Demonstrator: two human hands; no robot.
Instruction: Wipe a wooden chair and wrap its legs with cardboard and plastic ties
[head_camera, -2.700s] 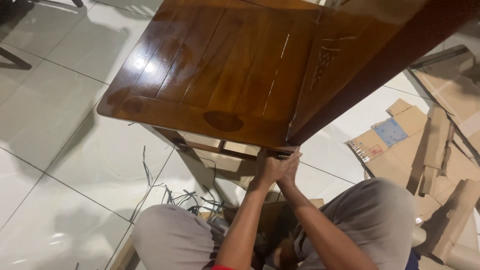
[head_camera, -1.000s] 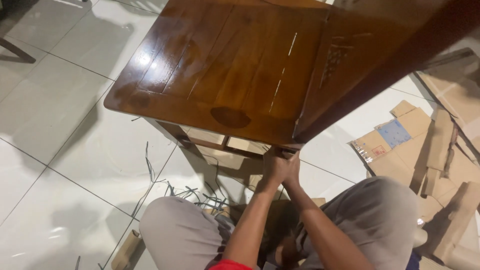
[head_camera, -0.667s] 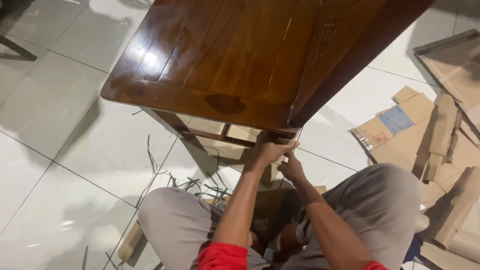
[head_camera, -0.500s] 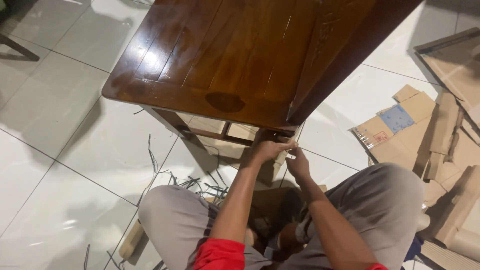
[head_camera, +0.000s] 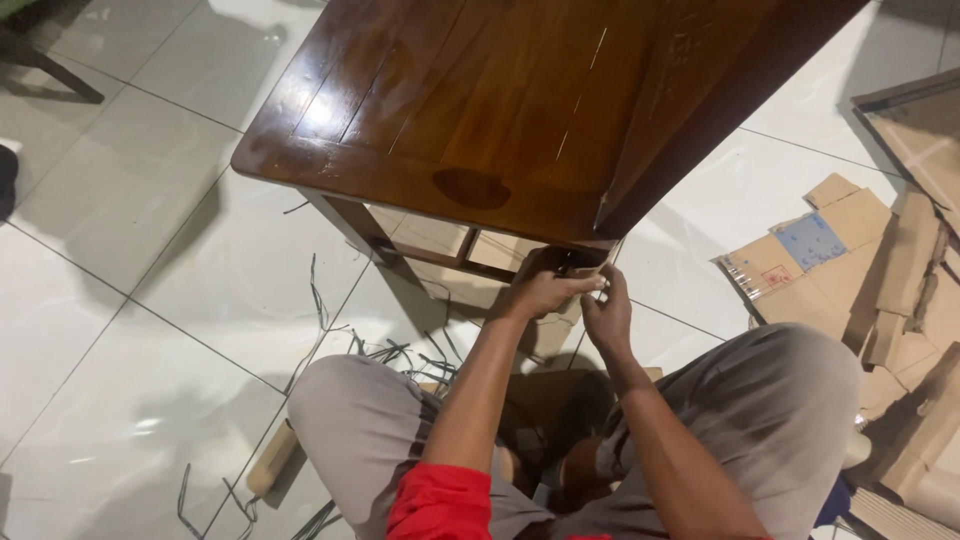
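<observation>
While crouched low on the tiled floor (head_camera: 150, 300), working from the head view, the only one on offer. Left hand (head_camera: 535, 293) curled up against the underside of the wooden seat (head_camera: 470, 110) at its near edge, fingers bent and pressed together on something small and dark there; cannot tell what it is. Right hand (head_camera: 607, 315) just beside, touching the left, fingertips pinched toward the same spot. Both tucked beneath that near edge, likely because the join sits right at the corner where seat meets the slanting dark panel (head_camera: 720, 100).

Glossy brown varnish on the seat, plank seams running lengthwise, glare near the left corner. Square legs and a rail (head_camera: 440, 258) below. Grey trousers (head_camera: 770, 420), red sleeve (head_camera: 445, 500). Flattened corrugated cardboard (head_camera: 830, 240) off to the right, thin dark strap offcuts (head_camera: 400, 352) scattered on glossy white tile, a pale round wooden handle (head_camera: 272, 462) by the left knee.
</observation>
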